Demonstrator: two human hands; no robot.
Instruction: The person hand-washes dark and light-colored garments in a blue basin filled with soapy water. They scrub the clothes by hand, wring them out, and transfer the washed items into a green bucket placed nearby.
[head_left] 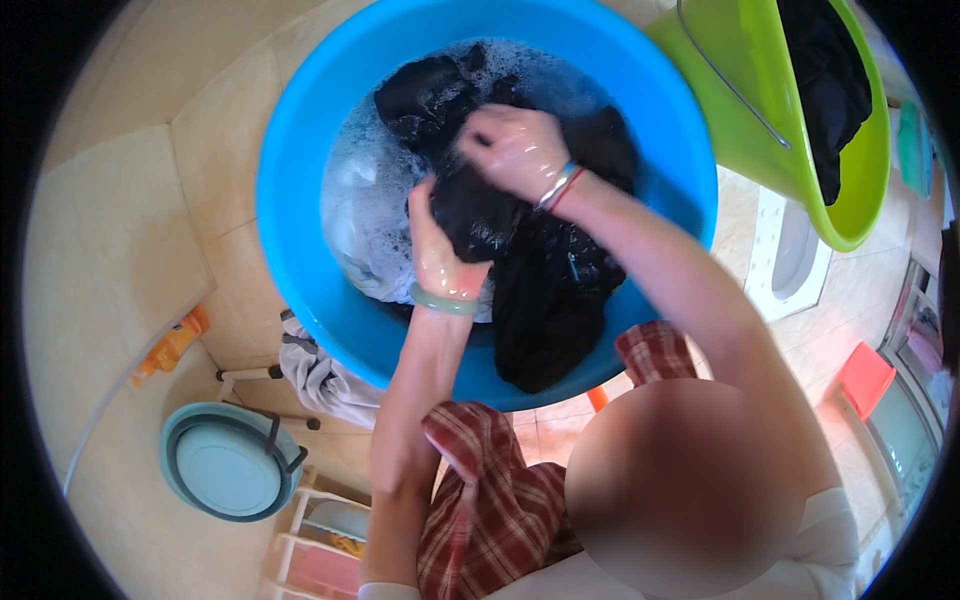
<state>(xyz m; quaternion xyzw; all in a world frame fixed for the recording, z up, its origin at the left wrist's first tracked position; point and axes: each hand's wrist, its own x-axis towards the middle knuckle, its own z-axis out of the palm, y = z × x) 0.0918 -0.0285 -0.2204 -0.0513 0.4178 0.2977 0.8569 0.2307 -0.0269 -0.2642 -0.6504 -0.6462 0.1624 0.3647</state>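
Inside a large blue basin (290, 190) of sudsy water, my left hand (443, 260) is wrapped round a wet black garment (475, 215). A pale green bangle (445, 301) circles that wrist. My right hand (515, 150), slightly smeared by motion, is closed in a fist on the same dark cloth, just above and right of the left. It wears a silver bracelet (556, 186) and a red cord. More black cloth hangs down toward the basin's near side, and some lies in the water behind. Light-coloured cloth (370, 260) is partly sunk among the suds at left.
A lime-green bucket (740, 110) holding black clothing (825, 90) stands at right, by a white squat toilet (792, 255). At lower left are a grey-blue folding basin (228, 468), a rack (318, 530) and grey cloth (325, 375). Red plaid fabric (510, 500) lies below my arms.
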